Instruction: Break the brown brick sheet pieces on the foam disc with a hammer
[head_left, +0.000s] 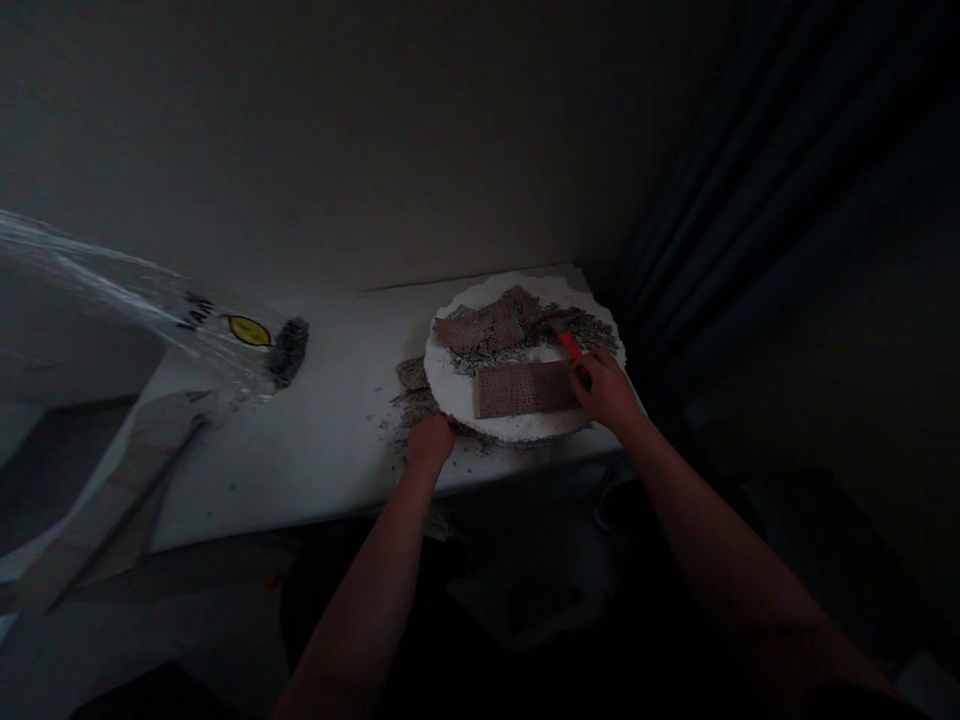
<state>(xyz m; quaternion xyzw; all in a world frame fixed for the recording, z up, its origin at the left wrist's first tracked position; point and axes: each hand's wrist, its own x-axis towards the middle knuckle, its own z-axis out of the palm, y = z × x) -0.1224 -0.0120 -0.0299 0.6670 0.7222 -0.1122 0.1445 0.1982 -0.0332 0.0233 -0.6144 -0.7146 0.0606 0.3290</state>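
The room is dimly lit. A plain wall point(360, 130) is seen behind the work area; at the right it is flanked by a dark, folded curtain point(750, 170). A pale desk point(315, 450) is set along the wall. Its left part is occupied by a clear plastic bag point(150, 290) marked with a yellow oval, dark matter being gathered at the bag's right end. On the desk's right part a round white board point(453, 388) with an uneven rim is supported. The left hand point(430, 440) is placed at the board's near-left edge, fingers curled; whether the edge is gripped cannot be told. By the right hand point(607, 392) a red-handled tool point(568, 345) is held, fingers closed around the handle. On the board, below the tool, a brown perforated panel point(521, 390) is laid flat; a cracked panel point(480, 330) is seen behind it. Dark crumbs point(596, 328) are scattered on board and desk.
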